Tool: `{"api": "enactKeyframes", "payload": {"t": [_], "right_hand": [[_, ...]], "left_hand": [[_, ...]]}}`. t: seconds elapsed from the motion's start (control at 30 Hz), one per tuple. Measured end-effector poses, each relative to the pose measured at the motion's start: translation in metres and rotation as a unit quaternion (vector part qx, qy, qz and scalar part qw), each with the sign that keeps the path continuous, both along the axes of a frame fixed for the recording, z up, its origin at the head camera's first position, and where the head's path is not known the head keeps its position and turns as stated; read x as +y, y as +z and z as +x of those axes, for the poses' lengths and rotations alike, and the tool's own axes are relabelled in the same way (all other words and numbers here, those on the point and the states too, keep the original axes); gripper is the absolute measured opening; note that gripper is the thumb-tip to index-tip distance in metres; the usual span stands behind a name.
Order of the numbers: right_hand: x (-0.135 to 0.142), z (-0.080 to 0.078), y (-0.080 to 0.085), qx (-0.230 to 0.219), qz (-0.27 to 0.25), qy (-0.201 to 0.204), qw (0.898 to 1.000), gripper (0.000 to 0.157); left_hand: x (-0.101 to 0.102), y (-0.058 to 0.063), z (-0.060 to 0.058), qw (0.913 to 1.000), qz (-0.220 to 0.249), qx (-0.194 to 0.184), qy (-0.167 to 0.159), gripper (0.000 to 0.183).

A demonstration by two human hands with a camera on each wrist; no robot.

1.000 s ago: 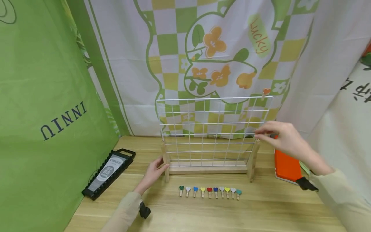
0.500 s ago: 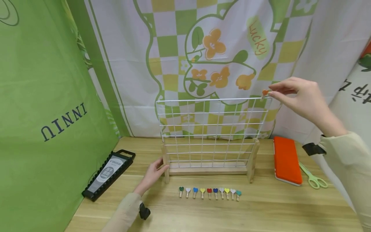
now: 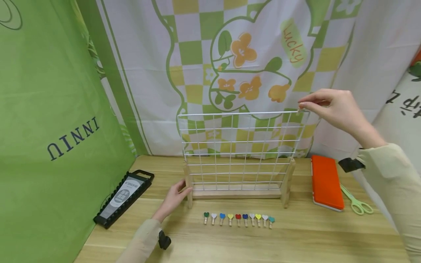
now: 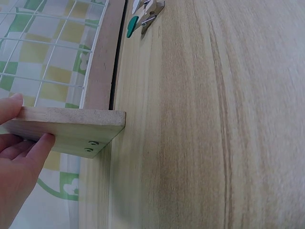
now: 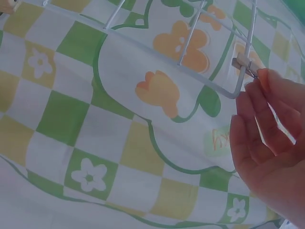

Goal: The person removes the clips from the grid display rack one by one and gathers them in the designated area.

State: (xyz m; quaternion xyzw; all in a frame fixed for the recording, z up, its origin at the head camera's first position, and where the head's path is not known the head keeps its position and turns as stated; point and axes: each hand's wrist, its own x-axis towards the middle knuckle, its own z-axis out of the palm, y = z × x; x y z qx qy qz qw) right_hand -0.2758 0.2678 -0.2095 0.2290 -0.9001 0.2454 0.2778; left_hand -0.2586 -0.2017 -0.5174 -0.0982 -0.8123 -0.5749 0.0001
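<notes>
In the head view a white wire grid [image 3: 230, 113] stands upright in a wooden base [image 3: 236, 194]. At the grid's top right corner, my right hand [image 3: 338, 109] pinches a small wooden clothespin [image 5: 244, 63] with an orange heart. The right wrist view shows that clothespin on the wire, its heart mostly hidden by the fingertips. Low on the left, my left hand [image 3: 174, 199] grips the base's wooden side post [image 4: 71, 117] between thumb and fingers. A row of several clothespins with coloured hearts, among them a red one [image 3: 238, 218], lies in front of the base.
A flat red-orange case [image 3: 326, 182] and light green scissors [image 3: 356, 204] lie right of the stand. To the left is a black tapered holder [image 3: 123, 197] with a label. Patterned cloth [image 3: 190, 51] hangs behind, and green cloth [image 3: 49, 91] on the left.
My right hand has risen from the grid's right side to its top right corner, then shifted slightly left, and now pinches the orange-heart clothespin. The left hand stays at the post.
</notes>
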Motion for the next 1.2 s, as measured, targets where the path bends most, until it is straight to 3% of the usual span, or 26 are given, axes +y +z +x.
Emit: {"api": "enactKeyframes", "payload": {"t": [0.33, 0.57, 0.87, 1.03, 1.2], "right_hand": [[-0.004, 0.000, -0.003, 0.016, -0.029, 0.020, 0.999, 0.010], [-0.009, -0.002, -0.009, 0.070, -0.032, 0.016, 0.997, 0.007], [-0.010, 0.010, -0.008, 0.094, -0.049, 0.026, 0.994, 0.009], [-0.009, 0.019, -0.020, 0.088, -0.029, 0.036, 0.995, 0.011], [-0.010, 0.028, -0.044, 0.067, -0.026, 0.048, 0.996, 0.018]], "left_hand": [[-0.001, -0.002, 0.001, 0.9999, -0.005, 0.009, -0.003, 0.052], [-0.001, -0.002, 0.002, 1.0000, 0.003, 0.006, -0.001, 0.052], [-0.001, -0.002, 0.002, 0.9998, -0.010, 0.018, -0.004, 0.051], [0.000, -0.001, 0.001, 0.9999, -0.006, 0.010, -0.001, 0.051], [0.000, 0.001, 0.000, 1.0000, 0.000, 0.003, -0.002, 0.053]]}}
